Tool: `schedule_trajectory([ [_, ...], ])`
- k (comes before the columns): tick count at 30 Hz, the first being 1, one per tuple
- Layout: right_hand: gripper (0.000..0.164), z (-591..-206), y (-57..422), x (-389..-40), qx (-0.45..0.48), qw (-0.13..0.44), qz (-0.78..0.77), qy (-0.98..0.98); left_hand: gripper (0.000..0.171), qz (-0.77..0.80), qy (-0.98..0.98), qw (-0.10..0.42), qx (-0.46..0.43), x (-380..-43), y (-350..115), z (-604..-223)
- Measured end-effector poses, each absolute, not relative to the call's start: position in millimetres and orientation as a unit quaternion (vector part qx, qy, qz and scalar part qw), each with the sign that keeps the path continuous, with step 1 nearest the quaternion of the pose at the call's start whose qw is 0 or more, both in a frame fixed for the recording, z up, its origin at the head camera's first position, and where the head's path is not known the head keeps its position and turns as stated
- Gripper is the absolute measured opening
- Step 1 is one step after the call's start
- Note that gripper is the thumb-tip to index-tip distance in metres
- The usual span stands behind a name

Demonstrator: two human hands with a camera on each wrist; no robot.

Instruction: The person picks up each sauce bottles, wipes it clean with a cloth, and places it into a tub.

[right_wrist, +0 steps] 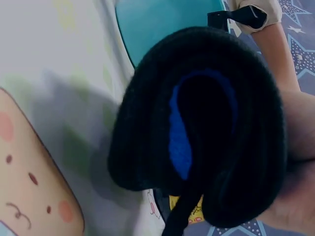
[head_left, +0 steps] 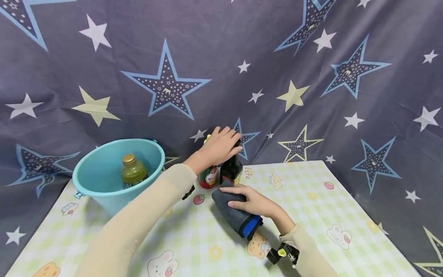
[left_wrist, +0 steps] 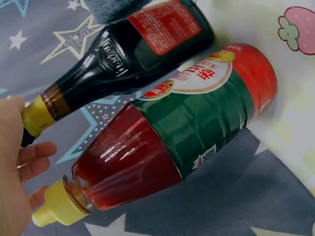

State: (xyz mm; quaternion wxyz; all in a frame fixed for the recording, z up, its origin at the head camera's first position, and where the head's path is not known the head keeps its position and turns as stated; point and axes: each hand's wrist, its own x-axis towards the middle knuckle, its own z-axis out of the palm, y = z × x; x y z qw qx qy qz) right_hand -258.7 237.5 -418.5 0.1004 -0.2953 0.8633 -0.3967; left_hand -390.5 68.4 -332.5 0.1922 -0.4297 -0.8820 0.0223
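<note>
My left hand (head_left: 221, 144) grips the capped top of a dark glass sauce bottle (head_left: 231, 169). In the left wrist view this dark bottle (left_wrist: 138, 54) shows a yellow neck band and a red label. Beside it is a red sauce squeeze bottle (left_wrist: 142, 147) with a yellow nozzle cap and green label; my left fingers are close to that cap. My right hand (head_left: 250, 200) holds a rolled dark grey cloth (head_left: 230, 211) with a blue inner side. The cloth's far end is against the lower dark bottle. In the right wrist view the rolled cloth (right_wrist: 197, 123) hides most of the bottle.
A light blue bucket (head_left: 100, 190) stands on the left of the table, with a yellow-green bottle (head_left: 134, 173) with a gold cap inside. A checked, cartoon-printed cloth (head_left: 194, 246) covers the table. A star-patterned curtain (head_left: 214, 23) hangs behind and to the right.
</note>
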Motion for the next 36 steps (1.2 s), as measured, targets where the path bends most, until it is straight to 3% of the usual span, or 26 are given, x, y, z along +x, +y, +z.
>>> schedule_trajectory([
  [7,0.05,-417,247,-262,-0.295,0.086,-0.394,0.866,0.045,0.068,-0.861,0.237,-0.446,-393,74,-327],
  [22,0.05,-411,258,-265,-0.306,0.096,-0.382,0.867,0.041,0.011,-0.878,0.167,-0.449,-394,74,-324],
  [36,0.048,-412,261,-260,-0.312,0.138,-0.386,0.857,0.034,-0.137,-0.868,0.193,-0.437,-389,78,-316],
])
